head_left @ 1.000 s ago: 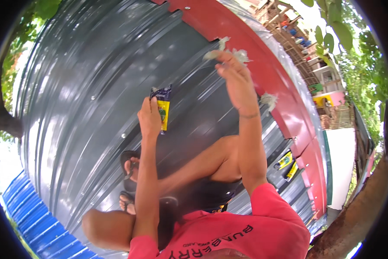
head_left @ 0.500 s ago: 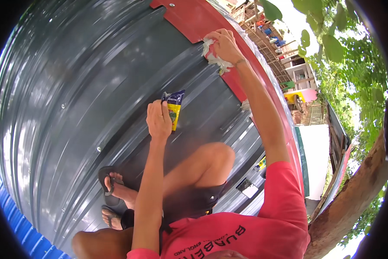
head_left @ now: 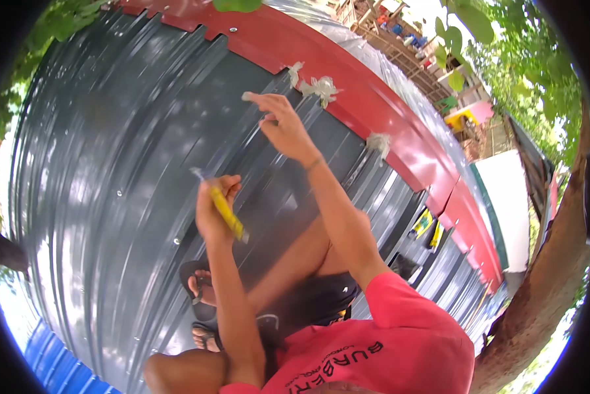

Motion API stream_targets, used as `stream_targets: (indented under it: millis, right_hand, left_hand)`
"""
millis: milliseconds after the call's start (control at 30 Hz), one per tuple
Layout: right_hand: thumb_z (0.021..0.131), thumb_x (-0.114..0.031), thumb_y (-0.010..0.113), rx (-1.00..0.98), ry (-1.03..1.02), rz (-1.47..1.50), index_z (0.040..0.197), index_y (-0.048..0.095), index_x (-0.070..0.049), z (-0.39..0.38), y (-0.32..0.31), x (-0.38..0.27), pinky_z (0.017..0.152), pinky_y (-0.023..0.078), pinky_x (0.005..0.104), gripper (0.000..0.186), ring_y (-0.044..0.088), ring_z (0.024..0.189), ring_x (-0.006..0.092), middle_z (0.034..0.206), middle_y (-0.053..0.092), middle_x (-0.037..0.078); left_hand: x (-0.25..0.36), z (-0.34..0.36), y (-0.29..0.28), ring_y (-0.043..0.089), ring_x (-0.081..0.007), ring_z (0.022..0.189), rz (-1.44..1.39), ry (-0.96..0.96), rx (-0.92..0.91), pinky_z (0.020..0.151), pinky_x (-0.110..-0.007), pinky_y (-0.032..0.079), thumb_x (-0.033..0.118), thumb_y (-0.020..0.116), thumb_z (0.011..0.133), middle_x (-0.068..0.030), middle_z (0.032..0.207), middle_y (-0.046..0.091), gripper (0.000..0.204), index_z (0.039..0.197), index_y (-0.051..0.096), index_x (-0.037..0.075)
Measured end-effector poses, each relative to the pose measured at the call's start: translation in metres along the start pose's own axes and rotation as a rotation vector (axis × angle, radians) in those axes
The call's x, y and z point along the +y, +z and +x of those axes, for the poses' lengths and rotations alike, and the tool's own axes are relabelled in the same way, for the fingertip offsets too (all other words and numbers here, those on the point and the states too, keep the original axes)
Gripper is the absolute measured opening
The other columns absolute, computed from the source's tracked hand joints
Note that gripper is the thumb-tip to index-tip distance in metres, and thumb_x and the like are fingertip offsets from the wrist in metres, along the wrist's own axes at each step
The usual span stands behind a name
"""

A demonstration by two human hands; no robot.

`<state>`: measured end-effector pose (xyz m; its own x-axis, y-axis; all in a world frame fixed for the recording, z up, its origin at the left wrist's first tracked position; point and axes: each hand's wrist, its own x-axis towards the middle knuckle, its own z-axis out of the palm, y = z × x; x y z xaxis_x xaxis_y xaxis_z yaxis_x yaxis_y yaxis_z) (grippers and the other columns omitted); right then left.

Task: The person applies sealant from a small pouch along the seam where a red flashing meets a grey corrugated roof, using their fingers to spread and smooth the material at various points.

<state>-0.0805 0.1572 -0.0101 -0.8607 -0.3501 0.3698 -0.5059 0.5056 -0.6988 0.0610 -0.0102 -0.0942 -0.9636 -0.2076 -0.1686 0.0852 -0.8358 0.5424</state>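
Observation:
My left hand (head_left: 211, 209) is closed round a small yellow and blue sachet (head_left: 226, 211), slightly blurred and now seen nearly edge-on. Beyond it, my right hand (head_left: 283, 125) hovers over the dark corrugated roof sheet (head_left: 176, 111), its index finger stretched out and the other fingers loosely bent. Something whitish coats that fingertip. A whitish, crumpled clump (head_left: 321, 90) sticks to the lower edge of the red metal flashing (head_left: 367, 98), with a smaller clump (head_left: 295, 73) to its left. Another pale clump (head_left: 378, 143) lies farther right along the same edge. My right hand touches none of them.
Yellow and black packets (head_left: 423, 223) and a dark object (head_left: 406, 266) lie on the roofing to the right. My sandalled foot (head_left: 201, 287) rests on the sheet. A thick tree trunk (head_left: 538, 322) stands at the right, and leaves (head_left: 465, 23) hang above.
My right hand has come off the whitish clump on the flashing and moved left and nearer. My left hand has moved left and turned the sachet edge-on. The view has shifted too.

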Motion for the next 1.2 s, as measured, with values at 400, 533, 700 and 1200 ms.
stream_targets:
  millis: [400, 533, 700, 1200]
  right_hand:
    - [0.091, -0.001, 0.055, -0.208, -0.02, 0.109, 0.142, 0.061, -0.024, -0.039, 0.012, -0.057, 0.102, 0.05, 0.0418, 0.056, 0.054, 0.129, 0.0354, 0.155, 0.04, 0.015]
    - [0.093, -0.001, 0.054, -0.191, 0.004, 0.14, 0.14, 0.062, -0.022, -0.039, 0.015, -0.063, 0.096, 0.051, 0.0387, 0.052, 0.056, 0.126, 0.0318, 0.155, 0.04, 0.014]
    - [0.095, -0.002, 0.054, -0.165, 0.039, 0.122, 0.14, 0.062, -0.021, -0.037, 0.007, -0.055, 0.094, 0.052, 0.0368, 0.05, 0.058, 0.123, 0.0278, 0.154, 0.041, 0.014]
    - [0.094, -0.006, 0.053, -0.198, 0.054, 0.146, 0.139, 0.06, -0.013, -0.037, 0.01, -0.058, 0.103, 0.048, 0.0417, 0.046, 0.063, 0.116, 0.0309, 0.151, 0.044, 0.017]
  left_hand:
    - [0.204, -0.176, 0.152, 0.071, -0.0137, 0.078, -0.215, -0.062, -0.797, 0.09, -0.037, 0.038, 0.037, 0.048, 0.107, 0.0006, 0.085, 0.073, 0.035, 0.084, 0.067, 0.018]
    - [0.196, -0.18, 0.157, 0.071, -0.0133, 0.077, -0.231, -0.008, -0.802, 0.09, -0.038, 0.036, 0.038, 0.046, 0.107, 0.0017, 0.086, 0.072, 0.035, 0.082, 0.063, 0.02]
    - [0.191, -0.174, 0.169, 0.071, -0.012, 0.078, -0.246, 0.077, -0.823, 0.088, -0.038, 0.034, 0.036, 0.045, 0.108, 0.0028, 0.084, 0.071, 0.033, 0.085, 0.063, 0.021]
    - [0.211, -0.165, 0.173, 0.071, -0.0102, 0.084, -0.05, 0.026, -0.889, 0.085, -0.038, 0.03, 0.035, 0.042, 0.109, 0.0041, 0.083, 0.069, 0.031, 0.091, 0.063, 0.022]
